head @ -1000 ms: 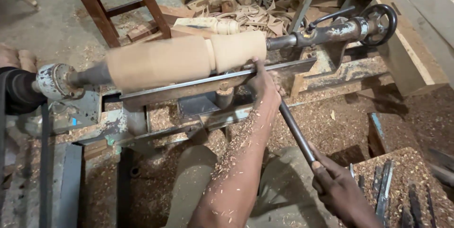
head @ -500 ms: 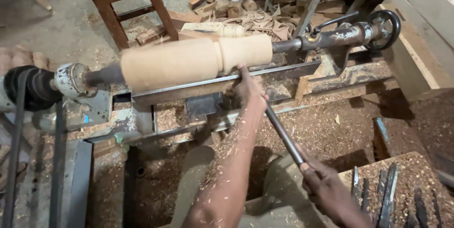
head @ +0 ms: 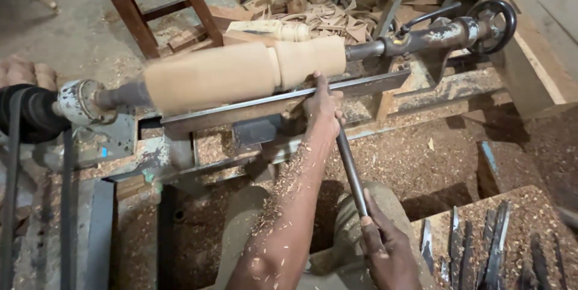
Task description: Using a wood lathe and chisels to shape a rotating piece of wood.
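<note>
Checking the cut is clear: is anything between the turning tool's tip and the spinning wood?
Nothing visible. The left hand presses the turning tool on the tool rest, right against the wood cylinder; the tip itself is hidden.

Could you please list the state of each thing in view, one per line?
Wood blank: mounted on the lathe, lying across, stepped into a thicker left part and a thinner right part.
Chisel: held in both hands, laid across the tool rest.
Left hand: pressing the chisel onto the rest.
Right hand: gripping the handle end.
Spare chisels: lying idle in shavings.
Stool: upright.
</note>
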